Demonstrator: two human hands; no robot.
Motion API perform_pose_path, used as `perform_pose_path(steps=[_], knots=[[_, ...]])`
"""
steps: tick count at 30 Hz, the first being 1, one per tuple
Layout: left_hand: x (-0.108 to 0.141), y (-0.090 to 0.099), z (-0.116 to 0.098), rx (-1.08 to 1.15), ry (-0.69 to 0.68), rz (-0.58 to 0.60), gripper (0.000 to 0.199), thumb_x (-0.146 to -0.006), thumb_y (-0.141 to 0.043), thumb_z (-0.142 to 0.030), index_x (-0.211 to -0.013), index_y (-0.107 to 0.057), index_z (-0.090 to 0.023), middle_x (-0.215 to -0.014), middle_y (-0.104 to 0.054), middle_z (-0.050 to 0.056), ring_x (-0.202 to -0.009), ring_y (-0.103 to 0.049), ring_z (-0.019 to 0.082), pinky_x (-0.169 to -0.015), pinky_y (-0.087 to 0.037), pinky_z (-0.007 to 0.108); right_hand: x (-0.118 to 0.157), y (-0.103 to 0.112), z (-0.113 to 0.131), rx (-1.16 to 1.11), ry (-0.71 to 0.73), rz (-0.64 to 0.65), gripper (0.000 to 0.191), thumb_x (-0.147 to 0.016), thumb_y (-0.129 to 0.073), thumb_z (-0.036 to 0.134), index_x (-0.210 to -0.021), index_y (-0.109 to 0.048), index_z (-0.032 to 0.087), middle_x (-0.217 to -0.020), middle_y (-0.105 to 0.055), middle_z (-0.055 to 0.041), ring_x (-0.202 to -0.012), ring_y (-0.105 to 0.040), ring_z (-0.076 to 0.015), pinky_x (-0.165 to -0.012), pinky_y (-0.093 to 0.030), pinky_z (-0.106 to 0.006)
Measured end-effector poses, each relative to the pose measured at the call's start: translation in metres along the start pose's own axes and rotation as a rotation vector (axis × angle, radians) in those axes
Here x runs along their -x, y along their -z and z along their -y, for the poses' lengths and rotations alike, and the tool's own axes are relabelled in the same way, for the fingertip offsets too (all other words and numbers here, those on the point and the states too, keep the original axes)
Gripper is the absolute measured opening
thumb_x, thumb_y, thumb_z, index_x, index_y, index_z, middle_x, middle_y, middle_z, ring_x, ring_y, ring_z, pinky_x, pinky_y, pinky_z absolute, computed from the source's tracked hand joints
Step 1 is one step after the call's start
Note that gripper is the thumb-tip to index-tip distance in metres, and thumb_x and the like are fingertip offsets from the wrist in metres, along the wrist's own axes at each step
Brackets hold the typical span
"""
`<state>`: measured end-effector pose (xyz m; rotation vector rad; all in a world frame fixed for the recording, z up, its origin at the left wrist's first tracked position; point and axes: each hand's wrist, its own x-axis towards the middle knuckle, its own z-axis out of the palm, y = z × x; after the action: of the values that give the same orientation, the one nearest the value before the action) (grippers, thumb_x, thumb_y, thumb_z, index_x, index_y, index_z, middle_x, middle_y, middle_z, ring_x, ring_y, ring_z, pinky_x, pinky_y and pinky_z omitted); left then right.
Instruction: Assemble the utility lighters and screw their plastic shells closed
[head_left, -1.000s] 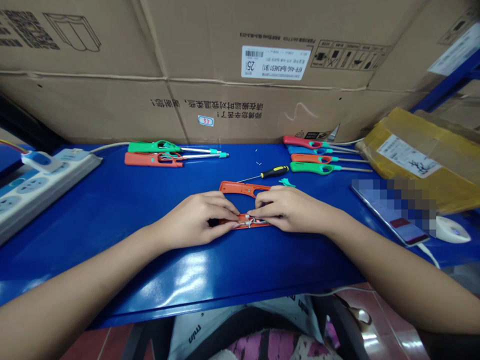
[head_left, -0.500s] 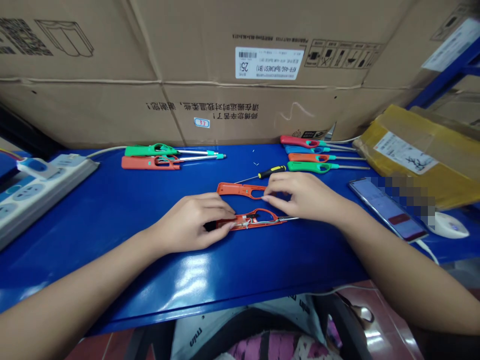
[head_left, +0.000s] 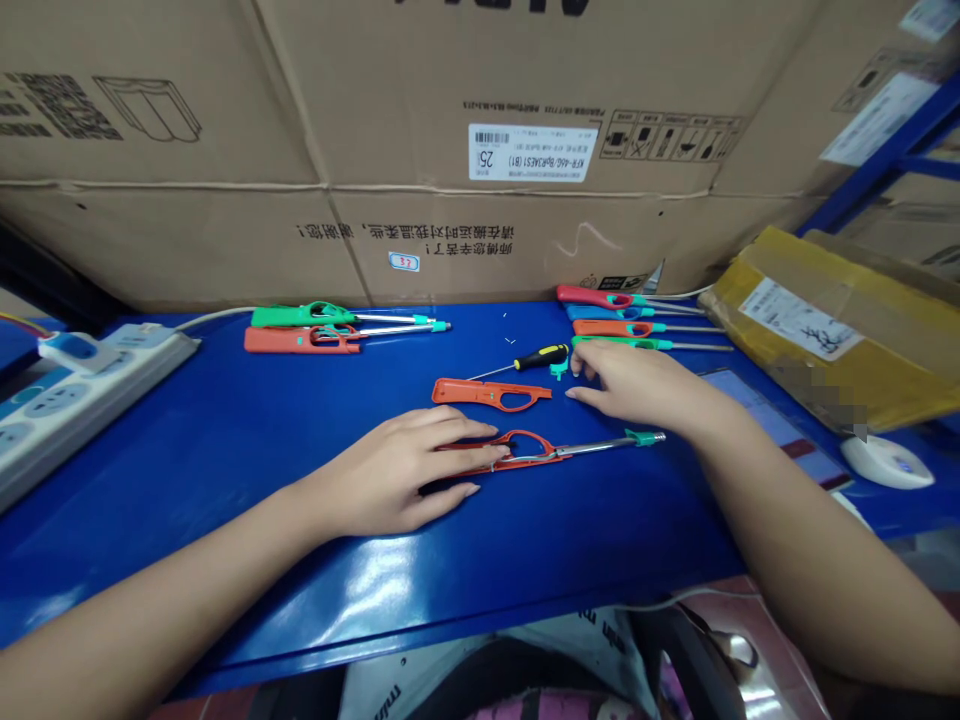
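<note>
My left hand (head_left: 409, 470) lies with spread fingers over the handle of an opened orange lighter (head_left: 536, 462), whose metal tube ends in a green tip (head_left: 641, 438). Behind it rests a loose orange half shell (head_left: 491, 393). My right hand (head_left: 637, 385) hovers with its thumb and fingers apart, nothing between them, beside a small green part (head_left: 559, 370) and the black and yellow screwdriver (head_left: 541, 357). Its fingertips partly cover a green lighter (head_left: 622, 343) at the front of a row.
Red (head_left: 596, 297), blue and orange lighters lie at the back right, green (head_left: 300, 316) and orange (head_left: 289, 340) ones at the back left. A power strip (head_left: 90, 390) is left; a phone (head_left: 780, 425), white mouse (head_left: 889, 462) and yellow package (head_left: 862, 330) are right. Cardboard (head_left: 420, 120) stands behind.
My right hand has left the orange half shell and moved right and back, its fingers opening. My left fingers have spread flatter over the opened lighter. The view has tilted slightly.
</note>
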<state>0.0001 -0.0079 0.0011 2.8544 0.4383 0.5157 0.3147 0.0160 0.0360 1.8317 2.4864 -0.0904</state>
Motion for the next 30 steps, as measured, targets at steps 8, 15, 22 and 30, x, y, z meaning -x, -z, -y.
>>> perform_pose_path(steps=[8, 15, 22, 30], knots=[[-0.0003, -0.0016, -0.0014, 0.017, -0.005, 0.061, 0.047, -0.101, -0.052, -0.021, -0.148, -0.055, -0.025, -0.139, -0.066, 0.01, -0.121, -0.063, 0.028, -0.103, -0.055, 0.046, -0.0062, -0.0078, 0.0015, 0.028, 0.06, -0.077, 0.021, -0.097, -0.057, 0.027, -0.117, -0.058, 0.02, -0.118, -0.061, -0.0111, -0.093, -0.066, -0.0251, -0.066, -0.044, -0.03], [-0.0038, 0.0012, -0.0036, 0.059, -0.002, 0.036, 0.045, -0.1, -0.054, -0.019, -0.145, -0.058, -0.024, -0.132, -0.07, 0.012, -0.121, -0.064, 0.027, -0.101, -0.057, 0.044, -0.0053, -0.0081, 0.0058, -0.036, 0.087, -0.077, 0.011, -0.093, -0.061, 0.019, -0.104, -0.061, 0.019, -0.111, -0.067, -0.0075, -0.093, -0.066, -0.0233, -0.072, -0.045, -0.031], [-0.0016, -0.0008, -0.0001, 0.097, -0.008, -0.001, 0.043, -0.099, -0.056, -0.018, -0.141, -0.061, -0.023, -0.132, -0.069, 0.012, -0.121, -0.065, 0.027, -0.101, -0.057, 0.044, -0.0037, -0.0057, 0.0055, -0.015, 0.075, -0.029, 0.02, -0.096, -0.058, 0.023, -0.116, -0.063, 0.019, -0.115, -0.069, -0.0102, -0.099, -0.067, -0.0268, -0.074, -0.046, -0.033], [0.0008, -0.0037, 0.0025, 0.185, 0.051, -0.08, 0.035, -0.098, -0.059, -0.017, -0.131, -0.068, -0.023, -0.131, -0.07, 0.01, -0.12, -0.065, 0.024, -0.101, -0.056, 0.041, -0.001, -0.0038, 0.0013, 0.034, 0.046, 0.011, 0.016, -0.093, -0.062, 0.029, -0.1, -0.065, 0.016, -0.11, -0.064, -0.011, -0.088, -0.066, -0.0239, -0.074, -0.047, -0.034]])
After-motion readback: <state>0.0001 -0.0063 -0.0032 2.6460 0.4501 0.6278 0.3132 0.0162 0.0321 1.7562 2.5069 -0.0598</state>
